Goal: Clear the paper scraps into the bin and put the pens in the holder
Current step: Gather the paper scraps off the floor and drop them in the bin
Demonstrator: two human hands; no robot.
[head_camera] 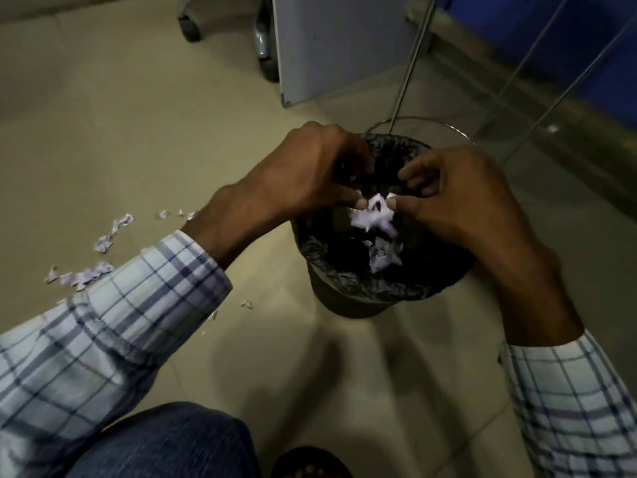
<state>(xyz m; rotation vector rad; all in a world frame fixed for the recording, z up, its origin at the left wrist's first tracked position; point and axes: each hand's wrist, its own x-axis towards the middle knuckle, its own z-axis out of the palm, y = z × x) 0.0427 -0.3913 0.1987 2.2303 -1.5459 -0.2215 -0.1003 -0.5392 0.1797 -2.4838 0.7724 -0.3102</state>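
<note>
A wad of paper scraps (pixel 374 219) is pinched by the left hand (pixel 310 170) and the right hand (pixel 458 198), each grip closed on it, above the bin (pixel 348 305). It should be released low over the mouth. Left of the grip, loose scraps (pixel 105 241) are seen on the floor (pixel 138 132).

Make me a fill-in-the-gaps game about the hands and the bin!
1. The left hand and right hand pinch a clump of ____ scraps over the bin.
2. The bin is lined with a ____ plastic bag.
3. More scraps lie on the ____, on the left hand's side of the bin.
Missing words: paper; black; floor.
</note>
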